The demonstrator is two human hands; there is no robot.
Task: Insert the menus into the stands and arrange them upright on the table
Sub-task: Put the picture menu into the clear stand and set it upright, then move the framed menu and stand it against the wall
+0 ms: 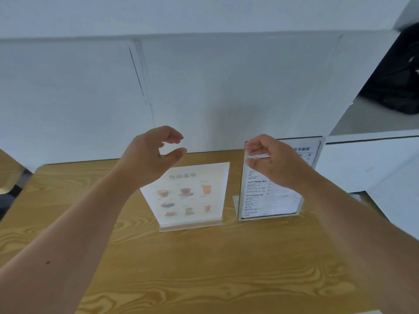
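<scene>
A clear acrylic stand (191, 225) holds a drinks menu with pictures of cups (188, 193), upright in the middle of the wooden table (204, 268). To its right a second stand (269, 200) holds a text menu and stands upright, turned at an angle. My right hand (272, 162) pinches the top edge of that text-menu stand. My left hand (156, 152) hovers above and left of the picture menu, fingers curled apart, holding nothing. A third menu stand (306, 150) shows behind my right hand, mostly hidden.
A white partition wall (204, 87) rises right behind the table's far edge. A white counter (374, 155) with a black bag (399, 75) sits at the right. A chair part (11, 177) shows at far left.
</scene>
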